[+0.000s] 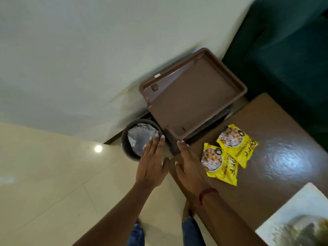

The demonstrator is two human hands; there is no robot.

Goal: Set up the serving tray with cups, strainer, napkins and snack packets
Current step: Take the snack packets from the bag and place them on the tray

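— Where is the tray seen?

— The tray (193,96) is seen in the middle of the frame, a bit to the right. It is brown and tilted, up by the wall (88,50). Nothing is carried in it.

— And the snacks?

— Two yellow packets are laid flat on the brown surface (266,130), right of the middle. The left packet (219,165) and the right packet (237,144) are seen touching at one corner. They are found just below the tray, not in it.

— What is held in the hands?

— Nothing is held. The left hand (152,160) is stretched out with straight fingers over the bin (124,139), low in the middle. The right hand (188,164) is stretched out just beside it, fingers straight too, so no grip is made on anything. Its fingertips are seen right at the tray's near edge. Whether the edge is touched cannot be told.

— What is seen in the bin?

— Crumpled paper (140,137) is seen inside. The bin is round and dark, and it is stood on the pale floor (53,174), left of the tray.

— Anything else?

— A red band (207,191) is worn on the right wrist. A dark green sofa (284,59) is seen in the upper right. A white thing (301,201) is seen in the lower right corner, too blurred to be named.
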